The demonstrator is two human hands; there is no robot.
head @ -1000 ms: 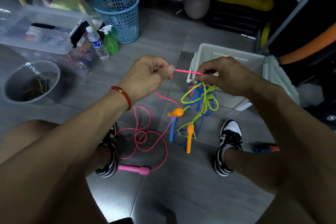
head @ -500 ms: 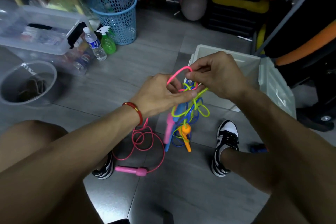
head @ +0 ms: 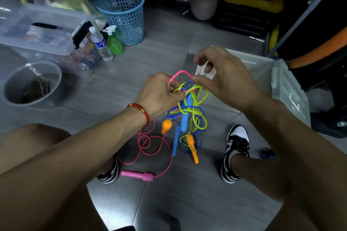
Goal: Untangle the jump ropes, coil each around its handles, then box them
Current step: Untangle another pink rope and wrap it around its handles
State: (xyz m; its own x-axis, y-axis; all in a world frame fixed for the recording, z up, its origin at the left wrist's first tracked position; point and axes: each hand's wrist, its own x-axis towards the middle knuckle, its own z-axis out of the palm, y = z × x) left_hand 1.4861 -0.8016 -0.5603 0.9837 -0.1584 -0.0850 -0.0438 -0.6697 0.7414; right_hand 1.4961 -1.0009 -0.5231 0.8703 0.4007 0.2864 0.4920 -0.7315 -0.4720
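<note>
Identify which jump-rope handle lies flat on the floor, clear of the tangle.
The pink handle, lying on the floor by the left shoe. The blue handles and orange handles hang in the knot below the hands.

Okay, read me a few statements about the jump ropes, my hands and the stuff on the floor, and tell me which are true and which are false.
1. The left hand grips the tangle of ropes. True.
2. A pink handle lies on the floor. True.
3. The pink rope is already coiled around its handles. False: it lies in loose loops on the floor, with one stretch arching up between the hands.
4. The right hand holds an orange handle. False: both orange handles hang in the tangle below; the right hand's fingers are at the top of the tangle.
5. The white box already holds a rope. False: no rope shows in it.
6. A blue mesh basket stands beside a green spray bottle. True.
</note>
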